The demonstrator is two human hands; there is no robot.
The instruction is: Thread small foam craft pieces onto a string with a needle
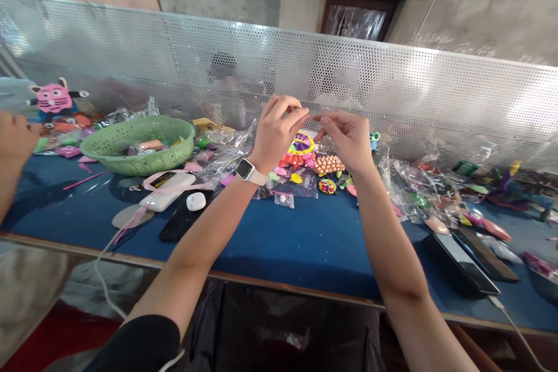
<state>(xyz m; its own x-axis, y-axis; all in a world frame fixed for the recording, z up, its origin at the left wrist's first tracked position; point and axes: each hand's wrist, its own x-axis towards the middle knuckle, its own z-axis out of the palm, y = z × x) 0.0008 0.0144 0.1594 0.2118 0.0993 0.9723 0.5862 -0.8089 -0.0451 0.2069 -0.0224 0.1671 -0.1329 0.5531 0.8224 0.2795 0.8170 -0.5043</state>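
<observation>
Fingertips (304, 113) of my left hand (276, 132) are drawn together in a closed pinch, pointing toward three o'clock. My right hand (352, 138) faces it from the other side, thumb and forefinger closed too, its tips pointing toward nine. The two pinches nearly meet; whether anything sits in either is too small to tell.

Taking those tips as the centre of the dial, the yellow-rimmed piece (304, 144) with its purple middle lies just below, between six and seven o'clock, close to my fingers and partly hidden by my left hand. At about five o'clock is a bumpy orange-brown piece (328, 165), and beyond it, nearer half past five, a round yellow piece (326, 186). A small clear packet (284, 200) lies between six and seven, farther toward me on the blue table (296, 244).

Around nine o'clock, well apart, stands the green basket (174, 159), with a pink-faced figure (53, 97) past it and another person's hand (16, 138) at the edge. A white case (196, 201) rests on a black slab (174, 226) toward eight.
</observation>
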